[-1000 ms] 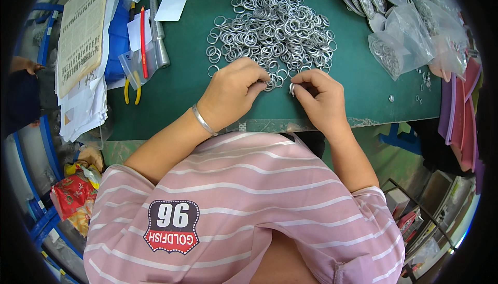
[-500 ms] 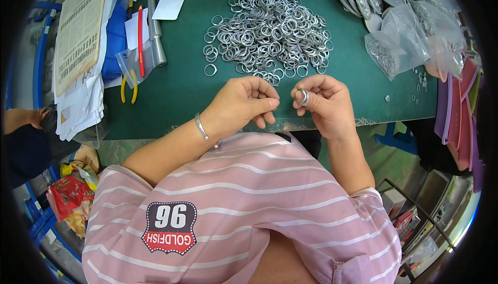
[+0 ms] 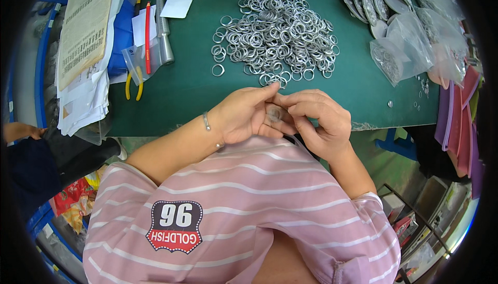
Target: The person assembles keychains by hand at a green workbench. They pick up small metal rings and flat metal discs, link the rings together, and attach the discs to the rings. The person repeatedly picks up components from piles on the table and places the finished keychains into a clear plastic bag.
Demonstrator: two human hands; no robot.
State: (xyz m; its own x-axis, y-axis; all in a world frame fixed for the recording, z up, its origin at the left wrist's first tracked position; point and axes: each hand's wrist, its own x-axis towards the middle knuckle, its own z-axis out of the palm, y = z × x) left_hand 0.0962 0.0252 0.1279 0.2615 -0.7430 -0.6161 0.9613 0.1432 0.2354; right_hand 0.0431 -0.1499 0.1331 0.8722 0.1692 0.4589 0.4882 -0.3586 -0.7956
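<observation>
My left hand (image 3: 241, 114) is turned palm up near the table's front edge, thumb raised and fingers stretched toward my right hand. A blurred grey patch shows on its fingers; whether it is a small piece or a smudge, I cannot make out. My right hand (image 3: 322, 122) meets these fingers from the right, its fingers bent and thumb tucked in a pinch. Whatever the pinch holds is hidden. Just beyond both hands spreads a heap of silver-grey metal rings (image 3: 280, 32). One loose ring (image 3: 218, 70) lies at its left side.
Left are stacked papers (image 3: 85, 40), yellow-handled pliers (image 3: 139, 92), a red pencil (image 3: 148, 37), a tapered metal rod (image 3: 165, 48) and a white card (image 3: 179, 3). Right are grey metal discs (image 3: 368, 6) and clear plastic bags (image 3: 407, 40). Another person's arm (image 3: 23, 131) shows at far left.
My left hand has rolled palm up, and my right hand has come left to meet its fingers. The silver ring seen at my right fingertips is no longer in clear view.
</observation>
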